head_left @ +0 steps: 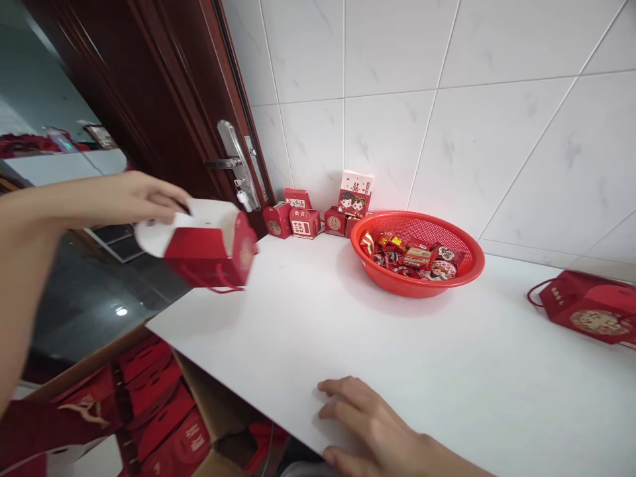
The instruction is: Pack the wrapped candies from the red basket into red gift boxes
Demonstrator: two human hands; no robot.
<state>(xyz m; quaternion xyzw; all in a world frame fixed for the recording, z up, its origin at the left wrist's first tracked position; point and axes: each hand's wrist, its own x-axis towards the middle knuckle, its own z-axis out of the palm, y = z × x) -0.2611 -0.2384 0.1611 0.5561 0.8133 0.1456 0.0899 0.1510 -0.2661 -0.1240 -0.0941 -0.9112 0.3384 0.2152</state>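
My left hand [149, 197] grips an opened red gift box [203, 255] by its white-lined flap. The box is tilted, with a red cord handle hanging below it, and is held above the left edge of the white table [298, 318]. My right hand [362, 421] rests on the table's front edge, fingers spread and holding nothing. Beyond it stands a red plastic basket [422, 288] with wrapped sweets [417, 257] in it. Another red gift box [593, 308] with a cord handle lies at the right.
Several small red boxes [305, 224] stand against the tiled wall [387, 132] at the back. Below the table's left edge, a cardboard carton [199, 391] holds several red gift boxes [159, 397]. A dark wooden door [163, 86] with a metal handle stands at the left.
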